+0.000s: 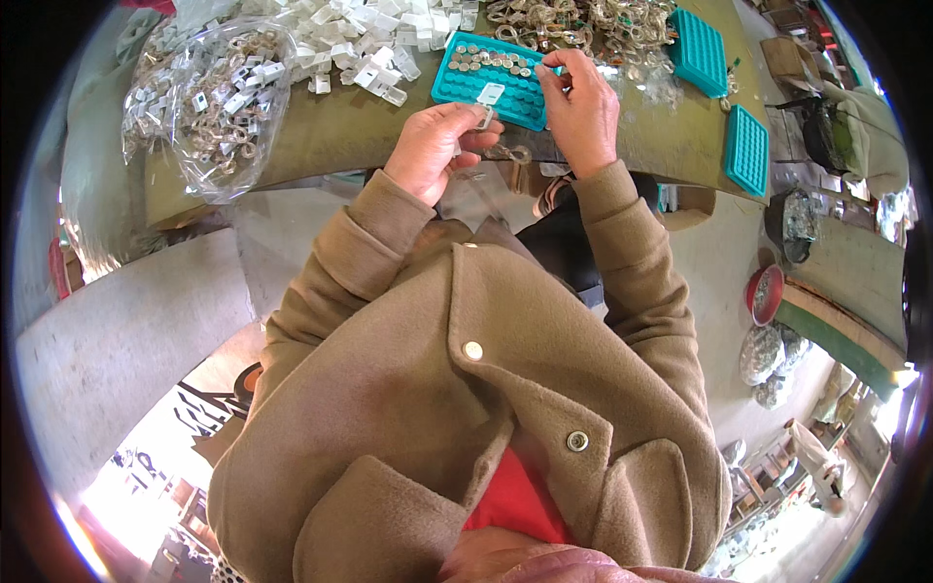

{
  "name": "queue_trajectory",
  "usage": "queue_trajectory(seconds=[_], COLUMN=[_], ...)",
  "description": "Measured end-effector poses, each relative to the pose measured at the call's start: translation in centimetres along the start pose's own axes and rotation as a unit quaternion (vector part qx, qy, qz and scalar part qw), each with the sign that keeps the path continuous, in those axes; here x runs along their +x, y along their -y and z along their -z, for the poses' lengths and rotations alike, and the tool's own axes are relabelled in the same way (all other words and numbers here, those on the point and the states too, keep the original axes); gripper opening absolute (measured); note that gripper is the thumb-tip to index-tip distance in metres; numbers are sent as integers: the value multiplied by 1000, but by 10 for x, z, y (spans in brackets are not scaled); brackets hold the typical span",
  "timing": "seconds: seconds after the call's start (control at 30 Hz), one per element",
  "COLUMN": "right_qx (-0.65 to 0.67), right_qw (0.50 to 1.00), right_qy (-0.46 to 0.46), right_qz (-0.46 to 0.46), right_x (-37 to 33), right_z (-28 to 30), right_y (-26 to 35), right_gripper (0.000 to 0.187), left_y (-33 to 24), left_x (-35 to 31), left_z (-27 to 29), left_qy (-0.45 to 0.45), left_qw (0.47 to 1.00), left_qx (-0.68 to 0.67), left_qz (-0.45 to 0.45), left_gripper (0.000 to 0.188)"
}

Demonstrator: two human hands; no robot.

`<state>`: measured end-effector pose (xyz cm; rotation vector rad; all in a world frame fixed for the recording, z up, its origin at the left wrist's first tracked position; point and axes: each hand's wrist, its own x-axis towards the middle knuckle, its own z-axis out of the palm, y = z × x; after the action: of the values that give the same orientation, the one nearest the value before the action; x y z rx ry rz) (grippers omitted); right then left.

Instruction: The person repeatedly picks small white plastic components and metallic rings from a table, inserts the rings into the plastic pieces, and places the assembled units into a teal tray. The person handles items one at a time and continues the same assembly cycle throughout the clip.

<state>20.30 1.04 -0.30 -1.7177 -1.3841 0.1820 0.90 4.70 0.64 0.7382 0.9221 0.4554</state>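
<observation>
My left hand (437, 146) is closed on a small white plastic case (486, 119) at the near edge of a teal tray (520, 109). Just past its fingertips a flat white piece (491, 93) shows over the tray; whether it joins the case I cannot tell. A loop of clear cable (513, 154) hangs beside these fingers. Over the tray's right end, the thumb and forefinger of my right hand (583, 109) are pinched together; anything between them is too small to make out. Small round metal discs (483, 60) sit in the tray's far rows of pockets.
White plastic cases (374, 49) lie heaped behind the tray, left of a pile of coiled cables (583, 21). A clear bag (228, 117) of cabled pieces stands at the table's left. Two more teal trays, one far (700, 51) and one near (746, 151), lie at the right.
</observation>
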Motion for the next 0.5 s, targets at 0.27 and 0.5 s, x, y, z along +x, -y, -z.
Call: queue_trajectory(seconds=[0.27,0.5], right_qx=[-97,136], right_qw=[989,990], right_qy=[-11,47], right_qz=[115,0], right_x=[4,-14], right_z=[-19,-7], right_y=[-9,20], right_gripper=[12,11], left_y=[4,0], left_x=[0,-7], left_z=[-1,2], left_qy=[-14,4], left_qw=[1000,999], left_qx=[-5,-33], left_qz=[-4,-14], left_gripper=[21,22])
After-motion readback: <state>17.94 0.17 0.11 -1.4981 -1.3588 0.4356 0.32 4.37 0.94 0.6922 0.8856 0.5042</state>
